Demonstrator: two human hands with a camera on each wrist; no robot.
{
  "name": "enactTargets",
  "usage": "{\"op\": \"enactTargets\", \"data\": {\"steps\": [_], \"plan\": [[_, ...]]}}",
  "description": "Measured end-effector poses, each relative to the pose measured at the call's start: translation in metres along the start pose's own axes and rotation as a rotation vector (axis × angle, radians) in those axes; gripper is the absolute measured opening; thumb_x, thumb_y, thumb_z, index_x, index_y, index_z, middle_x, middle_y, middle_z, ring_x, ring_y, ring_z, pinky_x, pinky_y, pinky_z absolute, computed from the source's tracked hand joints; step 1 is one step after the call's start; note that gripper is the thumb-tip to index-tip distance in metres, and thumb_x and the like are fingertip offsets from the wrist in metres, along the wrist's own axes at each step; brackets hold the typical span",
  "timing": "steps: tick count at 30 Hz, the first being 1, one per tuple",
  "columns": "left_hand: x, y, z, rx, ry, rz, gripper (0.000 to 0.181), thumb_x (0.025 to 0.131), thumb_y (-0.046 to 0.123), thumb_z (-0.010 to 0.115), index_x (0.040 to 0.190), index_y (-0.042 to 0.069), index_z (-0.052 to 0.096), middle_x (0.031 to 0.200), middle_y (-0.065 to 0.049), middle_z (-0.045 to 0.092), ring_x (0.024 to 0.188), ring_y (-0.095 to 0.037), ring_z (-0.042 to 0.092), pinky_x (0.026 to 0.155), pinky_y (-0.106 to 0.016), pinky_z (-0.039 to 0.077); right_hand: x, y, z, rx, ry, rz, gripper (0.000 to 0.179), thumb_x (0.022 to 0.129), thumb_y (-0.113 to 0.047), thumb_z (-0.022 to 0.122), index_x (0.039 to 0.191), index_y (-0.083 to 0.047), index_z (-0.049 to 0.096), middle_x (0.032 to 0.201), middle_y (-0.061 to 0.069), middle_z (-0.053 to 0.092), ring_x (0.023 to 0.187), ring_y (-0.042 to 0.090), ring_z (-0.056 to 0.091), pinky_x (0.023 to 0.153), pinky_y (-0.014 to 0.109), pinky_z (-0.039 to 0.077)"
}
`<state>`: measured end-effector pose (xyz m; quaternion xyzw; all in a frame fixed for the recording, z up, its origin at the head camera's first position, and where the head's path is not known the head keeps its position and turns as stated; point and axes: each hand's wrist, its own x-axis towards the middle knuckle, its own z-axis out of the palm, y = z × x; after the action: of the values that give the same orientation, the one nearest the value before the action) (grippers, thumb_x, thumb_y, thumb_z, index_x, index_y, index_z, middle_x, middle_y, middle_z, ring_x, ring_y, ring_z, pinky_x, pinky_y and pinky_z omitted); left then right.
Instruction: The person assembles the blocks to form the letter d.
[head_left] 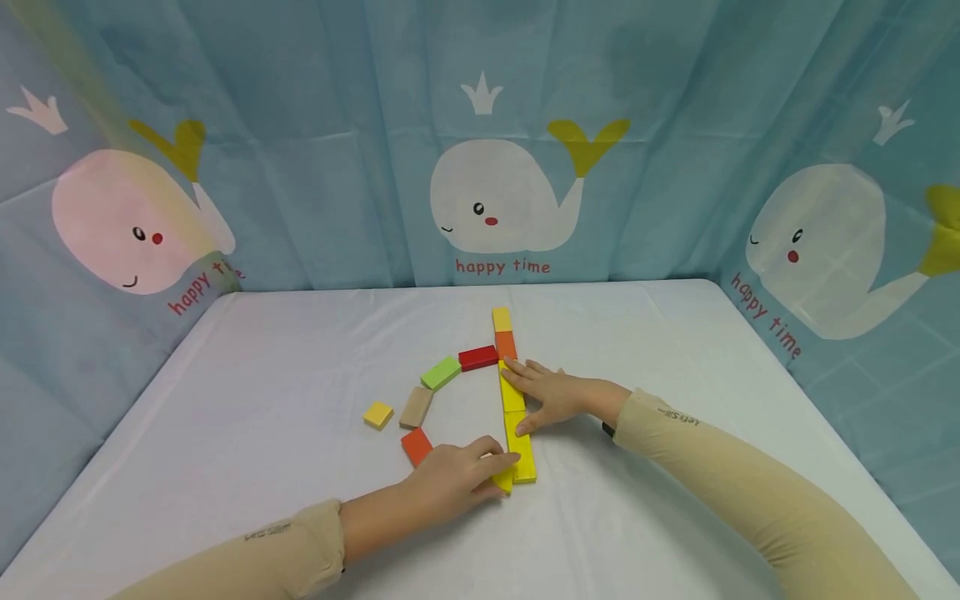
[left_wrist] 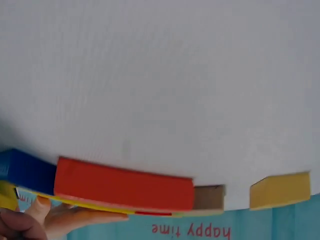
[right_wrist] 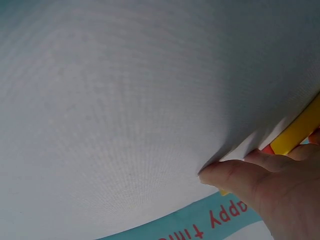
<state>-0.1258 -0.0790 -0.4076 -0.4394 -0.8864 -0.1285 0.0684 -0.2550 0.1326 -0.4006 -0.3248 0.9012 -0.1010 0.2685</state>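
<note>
My left hand pinches a small yellow block against the lower left side of a straight column of blocks. In that column, two long yellow blocks lie end to end below an orange block and a small yellow block. My right hand rests its spread fingers along the long yellow blocks, thumb lower down. Curving left from the column are a dark red block, a green block, a tan block and a red-orange block. A blue block shows only in the left wrist view.
A loose yellow block lies left of the tan one. The blocks lie on a white-covered table, with a blue whale-print curtain rising behind it and at both sides.
</note>
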Motion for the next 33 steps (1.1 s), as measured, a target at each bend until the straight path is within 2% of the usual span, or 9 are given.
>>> {"op": "enactTargets", "data": {"steps": [2, 6, 8, 11, 15, 19, 23, 28, 33], "plan": [[-0.0025, -0.0023, 0.0023, -0.082, 0.031, 0.003, 0.044, 0.084, 0.026, 0.077, 0.124, 0.012, 0.066, 0.107, 0.001, 0.061, 0.055, -0.003, 0.048, 0.054, -0.006, 0.036, 0.0002, 0.0002, 0.0005, -0.003, 0.002, -0.001, 0.103, 0.081, -0.058, 0.068, 0.158, -0.021, 0.01, 0.163, -0.001, -0.002, 0.148, 0.033, 0.001, 0.108, 0.068, 0.009], [-0.004, -0.0045, 0.0049, -0.219, 0.021, -0.04, 0.047, 0.085, 0.024, 0.075, 0.13, 0.012, 0.062, 0.113, 0.002, 0.062, 0.071, -0.004, 0.058, 0.063, -0.007, 0.042, 0.0004, 0.0008, 0.0016, 0.005, 0.006, -0.005, 0.103, 0.081, -0.057, 0.069, 0.158, -0.02, 0.011, 0.163, -0.001, -0.002, 0.148, 0.033, 0.001, 0.108, 0.069, 0.008], [-0.0036, -0.0044, 0.0051, -0.256, 0.012, -0.055, 0.048, 0.086, 0.023, 0.074, 0.132, 0.013, 0.06, 0.116, 0.002, 0.062, 0.08, -0.005, 0.061, 0.068, -0.008, 0.044, 0.0004, 0.0011, 0.0016, 0.012, 0.006, -0.005, 0.103, 0.081, -0.057, 0.069, 0.158, -0.021, 0.011, 0.163, -0.001, -0.002, 0.148, 0.033, 0.001, 0.108, 0.069, 0.007], [-0.0031, -0.0034, 0.005, -0.276, 0.016, -0.043, 0.048, 0.086, 0.023, 0.074, 0.131, 0.012, 0.061, 0.118, 0.002, 0.064, 0.09, -0.005, 0.063, 0.073, -0.01, 0.046, 0.0002, 0.0013, 0.001, 0.018, 0.004, -0.009, 0.103, 0.082, -0.057, 0.069, 0.158, -0.02, 0.01, 0.163, -0.001, -0.002, 0.148, 0.032, 0.0, 0.109, 0.068, 0.007], [-0.0022, -0.0014, 0.0047, -0.258, 0.013, -0.035, 0.045, 0.086, 0.023, 0.074, 0.129, 0.012, 0.063, 0.116, 0.002, 0.064, 0.083, -0.004, 0.062, 0.07, -0.008, 0.045, -0.0002, 0.0016, 0.0004, 0.024, 0.007, -0.013, 0.103, 0.082, -0.056, 0.069, 0.158, -0.019, 0.01, 0.163, 0.0, -0.002, 0.148, 0.033, 0.0, 0.109, 0.068, 0.006], [-0.0021, 0.0009, 0.0042, -0.21, -0.006, -0.07, 0.042, 0.086, 0.026, 0.075, 0.124, 0.011, 0.066, 0.108, 0.002, 0.062, 0.068, -0.002, 0.054, 0.061, -0.007, 0.04, -0.0007, 0.0012, 0.0006, 0.024, 0.004, -0.016, 0.103, 0.082, -0.057, 0.068, 0.158, -0.019, 0.01, 0.163, 0.0, -0.003, 0.148, 0.033, 0.0, 0.109, 0.069, 0.006], [-0.0033, 0.0023, 0.0036, -0.175, -0.015, -0.106, 0.043, 0.084, 0.029, 0.077, 0.122, 0.012, 0.068, 0.105, 0.003, 0.061, 0.062, -0.001, 0.049, 0.058, -0.007, 0.038, -0.0007, 0.0007, 0.0006, 0.022, -0.001, -0.016, 0.103, 0.082, -0.057, 0.068, 0.158, -0.019, 0.009, 0.163, 0.0, -0.003, 0.148, 0.033, -0.001, 0.109, 0.069, 0.006], [-0.0051, 0.003, 0.0021, -0.122, -0.012, -0.12, 0.039, 0.084, 0.031, 0.077, 0.119, 0.014, 0.071, 0.103, 0.004, 0.06, 0.053, -0.001, 0.04, 0.053, -0.008, 0.034, -0.0007, 0.0009, 0.0002, 0.02, -0.004, -0.018, 0.102, 0.083, -0.057, 0.068, 0.158, -0.019, 0.009, 0.163, 0.0, -0.003, 0.148, 0.034, 0.0, 0.108, 0.069, 0.007], [-0.0071, 0.0034, 0.0017, -0.09, -0.013, -0.13, 0.035, 0.084, 0.031, 0.077, 0.114, 0.015, 0.074, 0.101, 0.004, 0.062, 0.054, -0.001, 0.044, 0.053, -0.008, 0.035, -0.0005, -0.0001, -0.0006, 0.018, -0.004, -0.02, 0.102, 0.083, -0.057, 0.068, 0.158, -0.019, 0.01, 0.163, 0.0, -0.002, 0.148, 0.034, 0.0, 0.108, 0.069, 0.006]]}}
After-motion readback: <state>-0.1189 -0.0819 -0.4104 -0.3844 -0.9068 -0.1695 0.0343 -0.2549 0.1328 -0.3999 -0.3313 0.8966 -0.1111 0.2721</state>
